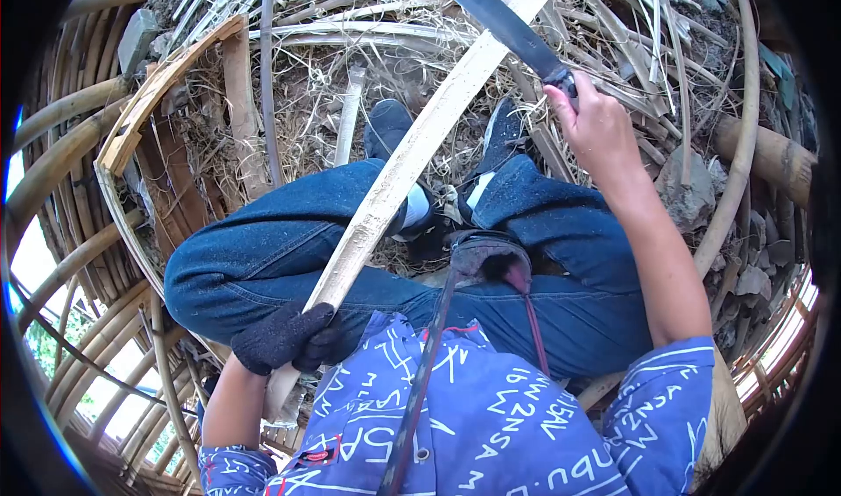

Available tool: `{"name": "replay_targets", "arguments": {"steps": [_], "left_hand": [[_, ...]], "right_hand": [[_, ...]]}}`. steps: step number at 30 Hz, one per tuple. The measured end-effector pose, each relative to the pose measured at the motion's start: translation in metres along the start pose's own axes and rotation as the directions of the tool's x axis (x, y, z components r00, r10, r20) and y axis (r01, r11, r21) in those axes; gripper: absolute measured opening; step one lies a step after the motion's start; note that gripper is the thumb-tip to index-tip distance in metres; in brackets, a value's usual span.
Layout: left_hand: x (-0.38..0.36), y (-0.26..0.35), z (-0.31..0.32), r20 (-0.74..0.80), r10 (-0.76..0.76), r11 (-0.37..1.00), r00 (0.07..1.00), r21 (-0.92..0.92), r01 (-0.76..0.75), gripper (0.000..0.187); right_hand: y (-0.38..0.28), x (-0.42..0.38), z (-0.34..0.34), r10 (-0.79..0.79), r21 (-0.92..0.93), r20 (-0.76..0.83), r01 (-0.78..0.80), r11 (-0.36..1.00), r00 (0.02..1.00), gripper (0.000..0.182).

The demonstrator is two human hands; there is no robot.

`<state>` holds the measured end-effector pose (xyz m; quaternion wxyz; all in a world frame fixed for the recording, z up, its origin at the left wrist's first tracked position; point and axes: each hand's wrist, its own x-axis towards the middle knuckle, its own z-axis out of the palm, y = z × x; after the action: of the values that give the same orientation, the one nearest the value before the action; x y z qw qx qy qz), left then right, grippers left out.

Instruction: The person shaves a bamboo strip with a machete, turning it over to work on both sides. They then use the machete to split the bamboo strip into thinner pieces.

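Observation:
A long pale strip of split bamboo (412, 159) slants across my lap, from beside my left hip to the top of the view. Near its lower end my left hand (285, 337), in a black glove, is closed around it. My bare right hand (594, 119) grips the dark handle of a machete (499, 19). The broad grey blade points up and to the left, crossing the strip near its far end. A small dark pouch (492, 255) on a strap rests at my lap between the legs.
Shavings and thin split strips (368, 36) litter the ground ahead of my shoes (385, 128). A bent bamboo piece (162, 93) stands at the left. Bamboo poles (66, 203) form a wall on that side. At the right are a thick bamboo pole (766, 159) and several stones (686, 189).

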<state>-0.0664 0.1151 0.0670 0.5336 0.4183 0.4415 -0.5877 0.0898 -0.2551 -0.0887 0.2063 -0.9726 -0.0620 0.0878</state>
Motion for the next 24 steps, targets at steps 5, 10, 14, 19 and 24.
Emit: {"name": "replay_targets", "arguments": {"steps": [5,10,14,19,24], "left_hand": [[0.000,0.001,0.009,-0.074,0.007,0.999,0.997,0.044,-0.003,0.039],[0.002,0.002,0.011,-0.059,0.049,0.996,0.997,0.077,-0.045,0.039],[0.000,0.002,0.010,-0.068,0.060,0.996,0.996,0.072,-0.055,0.039],[0.002,0.000,0.006,-0.019,0.062,0.997,0.998,0.037,-0.061,0.039],[0.000,0.002,0.006,-0.029,0.033,0.996,0.999,0.078,-0.031,0.040]], "right_hand": [[0.002,0.005,-0.009,-0.046,0.009,0.002,0.046,0.999,0.999,0.037],[-0.001,0.007,-0.020,-0.143,-0.032,0.060,0.145,0.989,0.988,0.039],[-0.017,0.005,-0.010,-0.064,-0.048,0.015,0.064,0.997,0.998,0.039],[-0.010,0.016,-0.017,-0.077,-0.067,0.013,0.078,0.995,0.997,0.037],[-0.017,0.003,-0.017,-0.072,-0.042,0.114,0.077,0.996,0.991,0.036]]}}
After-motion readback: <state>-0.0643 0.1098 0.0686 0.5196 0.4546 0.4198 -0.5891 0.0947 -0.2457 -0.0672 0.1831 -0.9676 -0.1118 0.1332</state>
